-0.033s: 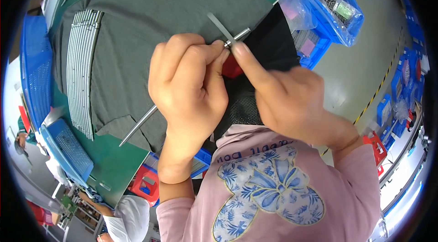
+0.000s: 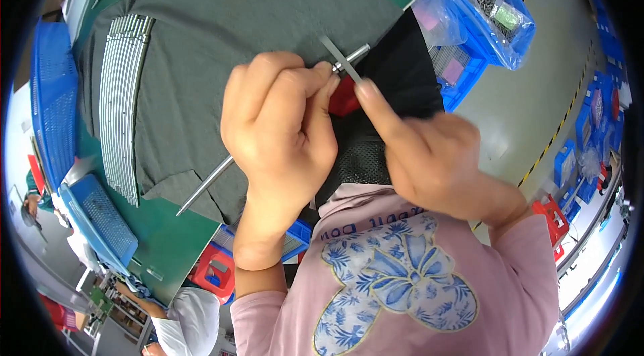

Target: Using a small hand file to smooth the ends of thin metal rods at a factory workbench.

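Note:
My left hand (image 2: 278,124) is closed around a slim shiny metal rod (image 2: 206,183). The rod slants from lower left to upper right, its far end showing past my fingertips. Across it near that end lies a narrow flat grey file (image 2: 340,55), which appears to touch the rod. My right hand (image 2: 433,155), slightly blurred, pinches the file's near end with the index finger stretched along it; the thumb is mostly hidden. Beneath both hands are a grey cloth (image 2: 221,20) and some black fabric. A row of similar rods (image 2: 122,114) lies on the cloth at left.
A blue bin (image 2: 526,44) lined with plastic holds small metal parts at upper right, above another blue bin (image 2: 463,84). Blue baskets (image 2: 54,97) stand along the left edge. A red tray (image 2: 225,282) sits near a person in white (image 2: 194,319) at lower left.
My right hand has drawn the file down and to the right across the rod. My left hand and the rod have hardly moved.

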